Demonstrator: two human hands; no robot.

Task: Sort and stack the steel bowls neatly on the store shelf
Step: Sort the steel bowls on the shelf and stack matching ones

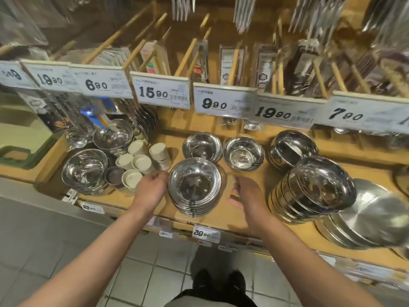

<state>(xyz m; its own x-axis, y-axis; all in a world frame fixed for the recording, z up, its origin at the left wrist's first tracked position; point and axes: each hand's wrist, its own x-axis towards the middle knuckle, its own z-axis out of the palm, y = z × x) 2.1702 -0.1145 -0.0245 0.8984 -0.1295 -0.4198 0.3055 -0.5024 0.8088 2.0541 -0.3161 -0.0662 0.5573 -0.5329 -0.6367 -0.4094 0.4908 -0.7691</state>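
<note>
Both hands, the left hand (152, 187) and right hand (245, 191), are flanking the centre bowl stack (194, 187) with loosely curled, empty fingers, probably about to square it up.

Cream lidded cups (139, 165) cluster on the wooden shelf (243, 209), large flat steel plates (371, 220) lean stacked at the right, white price tags (162, 93) hang above, packaged utensils (230, 65) on pegs behind

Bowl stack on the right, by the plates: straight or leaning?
Leaning. The right bowl stack fans toward the plates, top bowl tipped; the middle stack sits level.
</note>
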